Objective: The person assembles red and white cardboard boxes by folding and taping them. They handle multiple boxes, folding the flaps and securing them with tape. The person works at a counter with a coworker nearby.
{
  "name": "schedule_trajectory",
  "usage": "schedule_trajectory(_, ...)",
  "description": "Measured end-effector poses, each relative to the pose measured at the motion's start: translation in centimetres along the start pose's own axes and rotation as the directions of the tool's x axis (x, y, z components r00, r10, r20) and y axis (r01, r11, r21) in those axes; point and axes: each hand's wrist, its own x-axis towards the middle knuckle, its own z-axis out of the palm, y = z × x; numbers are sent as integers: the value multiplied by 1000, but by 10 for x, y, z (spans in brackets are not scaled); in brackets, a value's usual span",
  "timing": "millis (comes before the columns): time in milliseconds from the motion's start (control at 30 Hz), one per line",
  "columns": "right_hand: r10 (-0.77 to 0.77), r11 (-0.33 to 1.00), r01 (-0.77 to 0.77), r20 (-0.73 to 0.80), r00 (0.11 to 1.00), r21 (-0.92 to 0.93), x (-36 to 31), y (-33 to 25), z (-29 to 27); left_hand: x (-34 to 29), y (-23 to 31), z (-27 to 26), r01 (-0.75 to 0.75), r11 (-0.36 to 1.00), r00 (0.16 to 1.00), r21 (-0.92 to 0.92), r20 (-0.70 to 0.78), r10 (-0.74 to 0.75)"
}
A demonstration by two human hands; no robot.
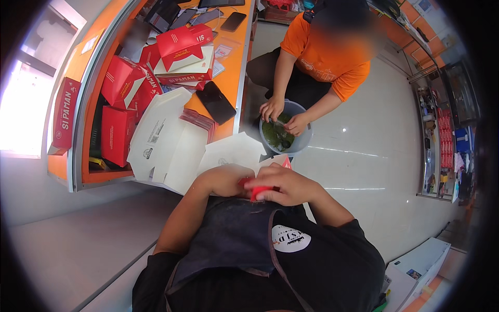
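Close to my body, a red-and-white cardboard box [233, 151] is partly unfolded, its white inner side facing up. My left hand [227, 180] is bent over its near edge, closed, with the fingertips partly hidden. Curled round a red flap [261, 192] of the same box, my right hand [283, 183] meets the left one. Slight blur covers the fingers. Left of it, a flat white carton blank [174, 140] lies open, overlapping the table edge, beside a stack of red flattened pieces [200, 123].
Several folded red boxes [115, 132] are heaped on the orange table [235, 52], with a black phone [215, 102] near its edge. Across from me, a person in an orange shirt [327, 57] works both hands over a grey bucket [303, 141] holding green leafy matter. Shelves [442, 140] stand far right.
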Motion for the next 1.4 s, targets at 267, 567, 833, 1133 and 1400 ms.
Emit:
schedule_trajectory(267, 132, 940, -268, -499, 857, -211, 0, 15, 16, -15, 7, -12, 39, 985, 990, -168, -128, -61)
schedule_trajectory(567, -88, 900, -96, -394, 915, -424, 3, 14, 6, -9, 19, -11, 87, 966, 967, -242, -212, -141)
schedule_trajectory(833, 40, 982, -102, -354, 934, -158, 3, 16, -3, -8, 17, 1, 53, 970, 946, -238, -298, -125)
schedule_trajectory(1133, 185, 982, -161, -317, 930, 101, 3, 19, -9, -11, 32, -4, 57, 970, 945, -235, -301, -128)
schedule_trajectory(1400, 209, 978, -190, -347, 914, 88, 5, 18, -1, -9, 26, 3, 22, 984, 934, -175, -347, -83)
